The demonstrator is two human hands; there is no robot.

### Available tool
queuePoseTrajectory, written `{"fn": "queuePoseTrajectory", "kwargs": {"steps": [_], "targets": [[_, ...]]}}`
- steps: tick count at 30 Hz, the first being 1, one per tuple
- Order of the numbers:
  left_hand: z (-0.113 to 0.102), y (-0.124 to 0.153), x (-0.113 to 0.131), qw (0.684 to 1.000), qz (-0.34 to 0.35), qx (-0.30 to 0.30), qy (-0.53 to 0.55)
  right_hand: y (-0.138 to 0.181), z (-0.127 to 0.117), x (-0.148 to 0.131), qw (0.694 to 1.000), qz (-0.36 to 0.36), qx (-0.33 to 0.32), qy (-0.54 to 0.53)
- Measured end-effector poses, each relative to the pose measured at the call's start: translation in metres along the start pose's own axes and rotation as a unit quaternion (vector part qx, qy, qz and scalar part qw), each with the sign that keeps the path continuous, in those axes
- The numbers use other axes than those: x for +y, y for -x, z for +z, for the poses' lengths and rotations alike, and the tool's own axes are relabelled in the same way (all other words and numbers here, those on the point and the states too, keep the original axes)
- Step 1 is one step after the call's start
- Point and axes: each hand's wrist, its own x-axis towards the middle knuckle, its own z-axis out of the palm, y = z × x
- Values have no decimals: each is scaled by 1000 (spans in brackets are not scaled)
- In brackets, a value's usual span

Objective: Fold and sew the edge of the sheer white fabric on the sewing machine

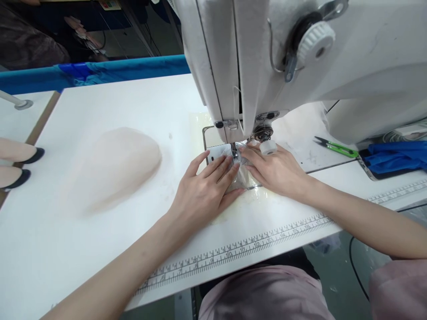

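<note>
My left hand (207, 189) lies palm down on the sewing machine bed, its fingers stretched out and spread. The fingertips rest on a thin clear plastic piece (238, 181) just left of the presser foot (234, 152). On the other side of the foot, my right hand (273, 171) lies flat on the same plastic, fingers extended toward the needle area. Part of the plastic is hidden beneath both hands. Above them hangs the white head of the sewing machine (220, 58), with a thread running down its front.
Green-handled thread snips (336, 147) lie right of the machine, beside a blue cloth (396, 156) on a dark tray. A printed ruler (230, 254) runs along the table's front edge. A blurred pale shape (126, 164) shows on the left; another person's hand (78, 27) is beyond.
</note>
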Motion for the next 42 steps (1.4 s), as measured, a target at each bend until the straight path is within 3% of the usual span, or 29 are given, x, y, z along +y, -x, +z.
{"fn": "queuePoseTrajectory", "kwargs": {"steps": [18, 25, 30, 33, 37, 42], "targets": [[1, -3, -1, 1000, -15, 11, 10, 0, 1, 0, 999, -23, 42, -1], [-4, 2, 0, 999, 35, 42, 6, 7, -8, 0, 989, -110, 97, -34], [-8, 6, 2, 996, 72, 54, -2, 11, -13, 1, 983, -144, 60, -95], [-7, 6, 2, 996, 66, 66, -2, 11, -13, 0, 986, -142, 54, -63], [-5, 6, 4, 997, 37, 66, 7, 11, -10, -3, 981, -161, 103, -30], [-4, 8, 5, 997, 63, 46, -11, 12, -10, -4, 974, -184, 126, -33]]}}
